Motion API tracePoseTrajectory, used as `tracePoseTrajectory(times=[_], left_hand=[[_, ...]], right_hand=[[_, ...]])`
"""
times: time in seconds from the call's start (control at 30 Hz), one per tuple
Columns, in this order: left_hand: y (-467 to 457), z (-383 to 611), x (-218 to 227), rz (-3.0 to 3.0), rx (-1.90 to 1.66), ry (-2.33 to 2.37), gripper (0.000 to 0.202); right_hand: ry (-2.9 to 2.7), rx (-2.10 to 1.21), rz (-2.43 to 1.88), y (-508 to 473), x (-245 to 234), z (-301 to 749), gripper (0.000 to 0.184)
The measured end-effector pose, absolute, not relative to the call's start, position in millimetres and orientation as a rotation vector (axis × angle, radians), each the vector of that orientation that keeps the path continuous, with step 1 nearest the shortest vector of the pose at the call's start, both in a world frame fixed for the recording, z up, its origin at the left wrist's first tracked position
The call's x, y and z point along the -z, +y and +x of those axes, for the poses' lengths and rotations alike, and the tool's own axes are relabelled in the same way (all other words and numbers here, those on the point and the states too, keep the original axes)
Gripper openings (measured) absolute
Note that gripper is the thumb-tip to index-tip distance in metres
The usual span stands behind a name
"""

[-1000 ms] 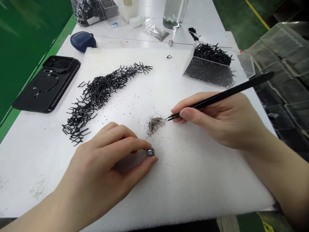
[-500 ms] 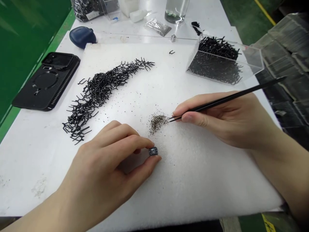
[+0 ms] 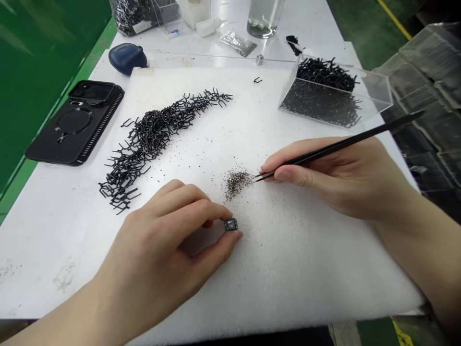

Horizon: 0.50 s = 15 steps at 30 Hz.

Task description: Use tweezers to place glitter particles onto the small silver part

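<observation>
Between thumb and index finger, my left hand [image 3: 173,235] pinches a small dark block [image 3: 231,224] with a pale square on its face. My right hand [image 3: 324,178] is closed around black tweezers [image 3: 334,145], held at a slant. The tweezer tips are slightly apart, at the right edge of a small heap of tiny metallic grains [image 3: 236,182]; whether a grain sits between them is too small to tell. To the left spreads a long pile of black forked pieces [image 3: 154,132]. All this is on a white foam sheet [image 3: 306,269].
A clear box [image 3: 374,98] of black pieces stands at the back right. A black phone [image 3: 74,125] and a blue rubber blower [image 3: 127,58] lie at left. Behind are a glass of liquid [image 3: 264,19], a small bag [image 3: 237,43] and a tiny clear cube [image 3: 260,59].
The whole view has shifted slightly, with things appearing a little further right. Both hands keep their grips, and the tweezer tips stay by the grain heap.
</observation>
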State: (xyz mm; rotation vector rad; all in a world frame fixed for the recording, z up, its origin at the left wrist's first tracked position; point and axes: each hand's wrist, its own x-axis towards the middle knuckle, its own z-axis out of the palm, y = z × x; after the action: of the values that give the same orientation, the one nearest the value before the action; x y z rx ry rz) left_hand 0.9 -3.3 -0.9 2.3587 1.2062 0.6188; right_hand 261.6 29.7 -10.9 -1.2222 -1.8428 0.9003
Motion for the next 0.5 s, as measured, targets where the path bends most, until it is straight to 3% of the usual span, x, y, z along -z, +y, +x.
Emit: tracePoseTrajectory(times=[0.5], left_hand=[[-5.2, -0.9, 0.0, 2.352, -0.6, 1.205, 0.005]], right_hand=[[-1.851, -0.911, -1.213, 28.8, 11.5, 261.0, 0.012]])
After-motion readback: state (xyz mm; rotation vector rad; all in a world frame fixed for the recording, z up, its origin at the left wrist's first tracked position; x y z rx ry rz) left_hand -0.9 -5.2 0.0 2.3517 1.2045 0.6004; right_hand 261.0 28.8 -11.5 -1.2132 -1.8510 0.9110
